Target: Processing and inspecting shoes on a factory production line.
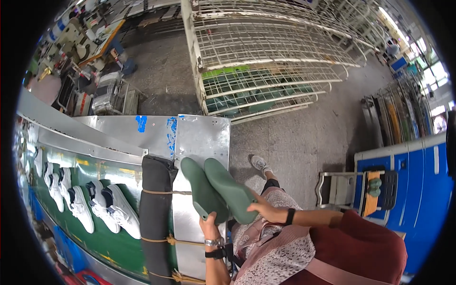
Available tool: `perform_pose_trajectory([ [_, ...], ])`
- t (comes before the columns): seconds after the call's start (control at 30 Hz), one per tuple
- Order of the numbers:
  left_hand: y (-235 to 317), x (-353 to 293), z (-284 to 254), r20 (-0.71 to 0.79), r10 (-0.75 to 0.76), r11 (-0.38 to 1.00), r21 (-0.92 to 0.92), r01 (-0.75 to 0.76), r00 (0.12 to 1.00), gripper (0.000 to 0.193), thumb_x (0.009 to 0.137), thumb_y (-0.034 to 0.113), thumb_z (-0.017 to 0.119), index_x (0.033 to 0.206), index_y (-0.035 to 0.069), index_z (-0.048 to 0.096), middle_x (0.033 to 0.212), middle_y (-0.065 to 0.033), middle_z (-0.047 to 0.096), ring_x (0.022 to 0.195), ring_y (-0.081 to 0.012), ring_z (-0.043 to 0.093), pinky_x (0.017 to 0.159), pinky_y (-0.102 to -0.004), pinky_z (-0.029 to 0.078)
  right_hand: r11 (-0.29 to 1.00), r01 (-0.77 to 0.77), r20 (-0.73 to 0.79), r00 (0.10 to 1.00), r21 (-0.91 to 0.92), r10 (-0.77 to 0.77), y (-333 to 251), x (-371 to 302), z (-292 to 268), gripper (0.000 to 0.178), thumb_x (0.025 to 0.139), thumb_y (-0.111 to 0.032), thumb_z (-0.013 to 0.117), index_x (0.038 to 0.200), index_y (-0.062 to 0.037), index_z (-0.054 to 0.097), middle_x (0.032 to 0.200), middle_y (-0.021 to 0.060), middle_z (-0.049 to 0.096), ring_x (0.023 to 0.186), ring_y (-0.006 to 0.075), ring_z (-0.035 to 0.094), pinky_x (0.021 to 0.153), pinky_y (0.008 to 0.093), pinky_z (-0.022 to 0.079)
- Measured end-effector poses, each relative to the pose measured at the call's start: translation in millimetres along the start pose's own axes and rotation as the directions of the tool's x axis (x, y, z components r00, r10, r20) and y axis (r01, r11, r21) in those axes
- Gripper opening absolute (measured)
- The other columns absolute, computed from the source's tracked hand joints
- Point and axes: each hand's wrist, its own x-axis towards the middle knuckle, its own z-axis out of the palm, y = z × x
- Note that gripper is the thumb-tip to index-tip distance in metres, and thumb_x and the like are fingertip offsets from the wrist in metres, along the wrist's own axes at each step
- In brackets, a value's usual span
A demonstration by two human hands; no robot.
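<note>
I see my left hand closed round the heel of one green last, and my right hand gripping a second last just beside it (both slant away from my fingers), white sneakers well left.

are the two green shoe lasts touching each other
Touching: in the head view the left green last and the right green last lie side by side with no gap.
</note>
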Motion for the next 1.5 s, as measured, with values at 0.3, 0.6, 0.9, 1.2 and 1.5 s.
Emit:
perform_pose_trajectory([
  [0.3, -58, -87, 120, -0.078, -0.105, 0.990, 0.087, 0.111, 0.991, 0.060, 0.075, 0.020, 0.078, 0.127, -0.003, 0.062, 0.116, -0.0112, 0.071, 0.102, -0.0213, 0.069, 0.088, -0.0359, 0.054, 0.918, 0.151, 0.009, 0.987, -0.368, -0.159, -40, 92, -202, 0.083, 0.085, -0.013, 0.059, 0.162, -0.0001, 0.030, 0.143, 0.0131, 0.053, 0.123, 0.0199, 0.053, 0.105, 0.0335, 0.044],
  [0.6, -160, -88, 238, -0.157, -0.601, 0.797, -0.180, 0.576, 0.783, 0.070, 0.081, 0.016, 0.076, 0.144, -0.002, 0.050, 0.127, -0.0125, 0.066, 0.112, -0.0260, 0.062, 0.096, -0.0394, 0.050, 0.907, -0.182, -0.233, 0.930, 0.380, 0.285, 24, 312, -370, 0.034, 0.091, -0.025, 0.061, 0.121, -0.0071, 0.061, 0.125, 0.0073, 0.065, 0.119, 0.0247, 0.060, 0.108, 0.0417, 0.043],
  [0.9, -257, -19, 267, -0.145, -0.555, 0.830, -0.168, 0.532, 0.819, 0.068, 0.082, 0.010, 0.071, 0.145, -0.002, 0.048, 0.136, -0.0127, 0.059, 0.123, -0.0245, 0.058, 0.095, -0.0386, 0.054, 0.832, 0.071, -0.296, 0.948, 0.550, 0.116, 40, 549, -409, 0.033, 0.099, -0.023, 0.065, 0.128, -0.0089, 0.061, 0.124, 0.0055, 0.065, 0.123, 0.0243, 0.059, 0.103, 0.0418, 0.048],
  [1.2, -267, 107, 310, -0.118, -0.026, 0.799, 0.594, 0.091, 0.993, 0.085, 0.072, 0.023, 0.080, 0.143, -0.009, 0.047, 0.130, -0.0297, 0.061, 0.115, -0.0401, 0.064, 0.096, -0.0462, 0.053, 0.917, -0.353, 0.186, 0.904, -0.185, 0.385, 43, 263, -363, 0.091, 0.094, -0.040, 0.076, 0.162, -0.0130, 0.022, 0.149, 0.0160, 0.045, 0.141, 0.0277, 0.046, 0.100, 0.0393, 0.054],
  [1.5, -222, 184, 334, 0.141, 0.277, 0.229, 0.951, -0.208, 0.950, 0.103, 0.072, 0.029, 0.082, 0.156, 0.000, 0.030, 0.151, -0.0358, 0.036, 0.134, -0.0565, 0.039, 0.112, -0.0601, 0.039, 0.897, -0.382, 0.079, 0.924, 0.223, 0.374, 39, 335, -343, 0.071, 0.087, -0.010, 0.076, 0.150, -0.0076, 0.042, 0.134, 0.0115, 0.059, 0.128, 0.0270, 0.055, 0.100, 0.0431, 0.053],
])
